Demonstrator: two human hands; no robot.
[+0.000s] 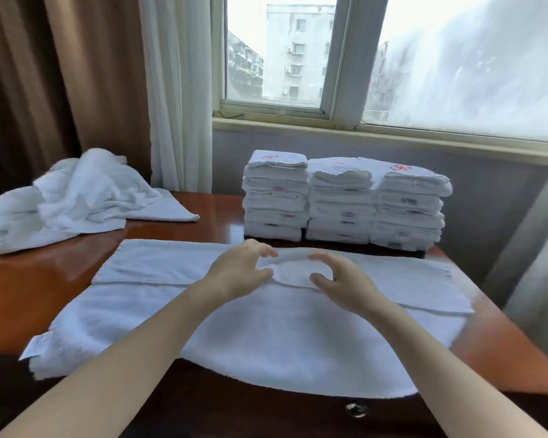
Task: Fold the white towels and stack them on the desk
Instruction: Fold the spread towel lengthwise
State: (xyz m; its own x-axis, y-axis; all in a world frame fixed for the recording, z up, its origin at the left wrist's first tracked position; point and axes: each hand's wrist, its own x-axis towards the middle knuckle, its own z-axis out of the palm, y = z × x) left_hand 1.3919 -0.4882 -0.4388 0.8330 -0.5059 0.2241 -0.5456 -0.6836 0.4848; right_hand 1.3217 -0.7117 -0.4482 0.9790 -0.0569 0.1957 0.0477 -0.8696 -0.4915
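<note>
Desk (pixel 60 279): three folded stacks (pixel 342 200), one spread towel (pixel 266 327).

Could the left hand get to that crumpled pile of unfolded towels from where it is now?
Probably yes. The left hand is over the spread towel, and the crumpled pile sits at the desk's far left with only bare wood between them.

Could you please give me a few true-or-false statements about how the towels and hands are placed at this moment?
1. A towel lies spread on the desk. True.
2. The folded stacks stand at the desk's near edge. False: they stand at the far side, below the window.
3. Both the left hand and right hand are over the spread towel's middle. True.
4. The unfolded pile lies right of the stacks. False: left.
</note>
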